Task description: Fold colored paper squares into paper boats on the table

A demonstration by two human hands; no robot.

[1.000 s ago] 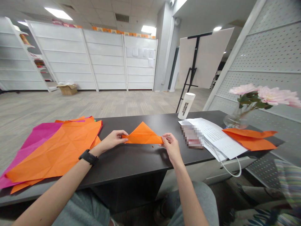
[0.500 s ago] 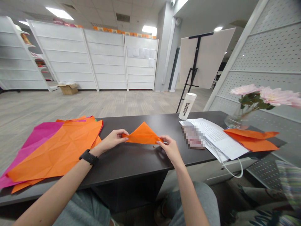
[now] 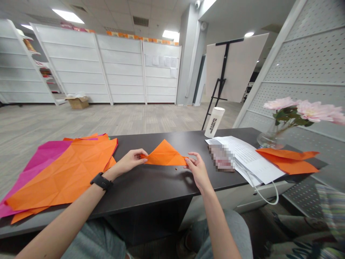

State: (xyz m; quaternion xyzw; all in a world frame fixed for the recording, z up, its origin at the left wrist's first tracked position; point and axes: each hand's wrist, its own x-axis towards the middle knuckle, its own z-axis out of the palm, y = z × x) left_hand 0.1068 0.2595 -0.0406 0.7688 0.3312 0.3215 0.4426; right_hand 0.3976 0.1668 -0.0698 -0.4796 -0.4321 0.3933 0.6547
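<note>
A folded orange paper, shaped like a wide triangle with its peak pointing away from me, is held level just above the dark table. Its left corner is pinched between the thumb and fingers of my left hand. At the right corner, the thumb and a finger of my right hand grip the tip, while the other fingers are lifted and loosely spread. A black watch is on my left wrist.
Creased orange sheets and a magenta sheet lie at the left. To the right are a white cylinder, printed papers, a white cable, a folded orange piece and a flower vase. Another person's striped clothing shows at lower right.
My right hand has shifted slightly to the right along the paper's corner, and its upper fingers have lifted. The left hand's hold looks the same.
</note>
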